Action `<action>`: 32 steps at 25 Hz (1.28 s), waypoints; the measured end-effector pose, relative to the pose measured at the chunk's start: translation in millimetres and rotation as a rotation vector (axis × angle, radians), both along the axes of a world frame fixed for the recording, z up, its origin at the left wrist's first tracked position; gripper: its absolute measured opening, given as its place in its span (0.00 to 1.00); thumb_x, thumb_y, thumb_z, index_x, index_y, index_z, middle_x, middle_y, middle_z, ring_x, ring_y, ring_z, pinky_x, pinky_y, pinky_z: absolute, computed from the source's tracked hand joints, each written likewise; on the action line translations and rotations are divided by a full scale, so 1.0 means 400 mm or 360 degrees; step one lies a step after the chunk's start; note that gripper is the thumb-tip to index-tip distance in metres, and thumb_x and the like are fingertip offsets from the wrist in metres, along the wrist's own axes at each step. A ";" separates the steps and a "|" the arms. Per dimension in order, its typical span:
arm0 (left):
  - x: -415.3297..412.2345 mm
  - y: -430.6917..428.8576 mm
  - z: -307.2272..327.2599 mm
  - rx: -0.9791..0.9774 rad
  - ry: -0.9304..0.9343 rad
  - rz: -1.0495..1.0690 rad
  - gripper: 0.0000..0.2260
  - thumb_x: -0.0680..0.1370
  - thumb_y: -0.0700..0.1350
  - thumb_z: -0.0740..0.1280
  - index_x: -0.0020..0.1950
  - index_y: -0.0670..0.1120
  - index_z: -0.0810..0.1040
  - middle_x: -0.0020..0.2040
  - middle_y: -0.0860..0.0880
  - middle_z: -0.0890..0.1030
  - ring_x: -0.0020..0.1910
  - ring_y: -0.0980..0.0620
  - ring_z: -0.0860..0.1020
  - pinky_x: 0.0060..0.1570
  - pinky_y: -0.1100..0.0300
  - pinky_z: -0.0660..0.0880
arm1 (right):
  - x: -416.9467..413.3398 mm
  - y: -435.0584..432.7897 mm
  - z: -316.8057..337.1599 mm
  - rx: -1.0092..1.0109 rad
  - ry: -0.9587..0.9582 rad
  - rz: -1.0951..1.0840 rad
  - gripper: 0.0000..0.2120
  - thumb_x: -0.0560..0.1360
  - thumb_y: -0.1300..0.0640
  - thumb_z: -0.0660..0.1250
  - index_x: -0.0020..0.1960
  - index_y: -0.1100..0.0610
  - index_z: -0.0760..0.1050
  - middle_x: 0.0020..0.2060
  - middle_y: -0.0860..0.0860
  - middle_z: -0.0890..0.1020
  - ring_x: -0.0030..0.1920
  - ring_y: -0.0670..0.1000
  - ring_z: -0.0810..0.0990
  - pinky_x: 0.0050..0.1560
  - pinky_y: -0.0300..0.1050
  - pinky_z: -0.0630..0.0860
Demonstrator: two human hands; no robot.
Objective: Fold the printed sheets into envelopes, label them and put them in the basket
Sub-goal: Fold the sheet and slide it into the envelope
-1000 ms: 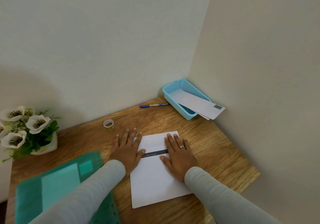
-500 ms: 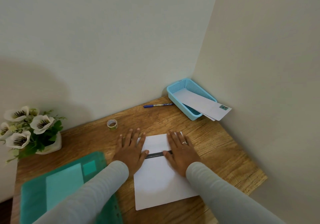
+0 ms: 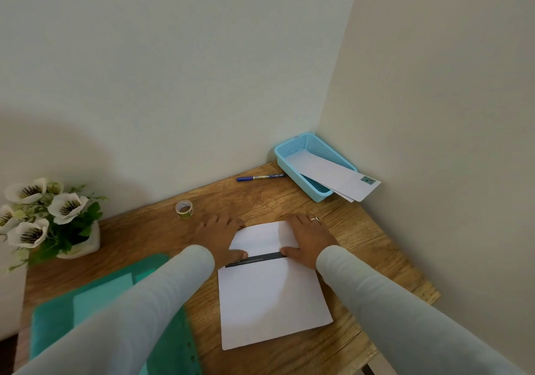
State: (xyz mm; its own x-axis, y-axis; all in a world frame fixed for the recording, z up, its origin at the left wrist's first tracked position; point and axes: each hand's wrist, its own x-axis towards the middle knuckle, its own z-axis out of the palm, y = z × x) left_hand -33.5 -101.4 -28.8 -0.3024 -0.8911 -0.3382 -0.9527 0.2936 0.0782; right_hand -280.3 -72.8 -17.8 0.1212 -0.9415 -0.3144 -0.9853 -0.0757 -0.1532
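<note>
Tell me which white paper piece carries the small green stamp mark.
The envelope lying in the blue basket, its stamped end overhanging the rim. The sheet under both hands shows only a dark printed bar.

Print on the sheet's dark strip (image 3: 256, 259) is too small to read; the green folder (image 3: 58, 321) runs past the bottom edge.
</note>
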 end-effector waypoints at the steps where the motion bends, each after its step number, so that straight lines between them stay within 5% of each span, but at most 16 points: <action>1: -0.002 -0.006 0.004 0.0045 0.0033 0.0011 0.36 0.72 0.70 0.68 0.77 0.59 0.63 0.77 0.51 0.66 0.75 0.45 0.63 0.74 0.44 0.62 | 0.004 -0.007 0.010 0.0029 0.0007 -0.0001 0.43 0.74 0.37 0.72 0.81 0.47 0.55 0.80 0.51 0.63 0.79 0.60 0.62 0.75 0.59 0.65; 6: -0.009 0.000 0.023 -0.0017 0.0185 0.0111 0.35 0.73 0.67 0.71 0.76 0.56 0.67 0.77 0.51 0.67 0.75 0.46 0.65 0.74 0.48 0.63 | 0.011 -0.016 0.036 -0.0105 -0.0112 -0.0074 0.33 0.75 0.47 0.75 0.75 0.44 0.64 0.75 0.49 0.70 0.74 0.59 0.69 0.72 0.57 0.70; 12: 0.008 0.030 0.080 -0.0426 0.0697 0.0038 0.09 0.78 0.52 0.71 0.57 0.54 0.80 0.58 0.53 0.79 0.58 0.50 0.75 0.57 0.56 0.74 | 0.009 -0.024 0.078 -0.0468 -0.0352 -0.0044 0.07 0.79 0.53 0.72 0.54 0.44 0.78 0.52 0.45 0.82 0.54 0.50 0.77 0.62 0.49 0.77; 15: 0.012 0.052 0.093 -0.0517 0.0765 -0.0068 0.04 0.79 0.50 0.71 0.54 0.54 0.80 0.56 0.54 0.79 0.55 0.51 0.76 0.53 0.57 0.74 | 0.010 -0.007 0.085 -0.0585 -0.0342 0.0051 0.07 0.77 0.54 0.74 0.51 0.44 0.78 0.51 0.44 0.81 0.52 0.48 0.77 0.59 0.49 0.80; 21: 0.011 0.106 -0.002 -0.0101 0.0490 0.0009 0.22 0.78 0.68 0.62 0.68 0.60 0.72 0.72 0.57 0.70 0.69 0.52 0.69 0.70 0.55 0.67 | 0.022 0.075 0.010 -0.0097 -0.0194 0.0070 0.28 0.77 0.35 0.65 0.74 0.44 0.69 0.76 0.46 0.69 0.74 0.55 0.67 0.72 0.54 0.69; 29: 0.016 0.086 -0.068 -0.0176 0.0052 -0.0032 0.30 0.81 0.68 0.44 0.82 0.61 0.44 0.84 0.51 0.42 0.82 0.43 0.40 0.78 0.39 0.42 | 0.042 0.087 -0.037 -0.0246 0.0052 0.0069 0.26 0.83 0.40 0.58 0.77 0.48 0.63 0.77 0.51 0.66 0.76 0.56 0.65 0.77 0.55 0.64; 32: 0.028 0.093 -0.084 -0.0207 -0.0010 -0.0046 0.31 0.80 0.69 0.38 0.82 0.61 0.37 0.83 0.50 0.37 0.81 0.43 0.35 0.77 0.38 0.38 | 0.085 0.095 -0.064 -0.0242 0.0112 0.0145 0.29 0.85 0.41 0.53 0.82 0.50 0.52 0.82 0.53 0.55 0.82 0.59 0.55 0.80 0.57 0.51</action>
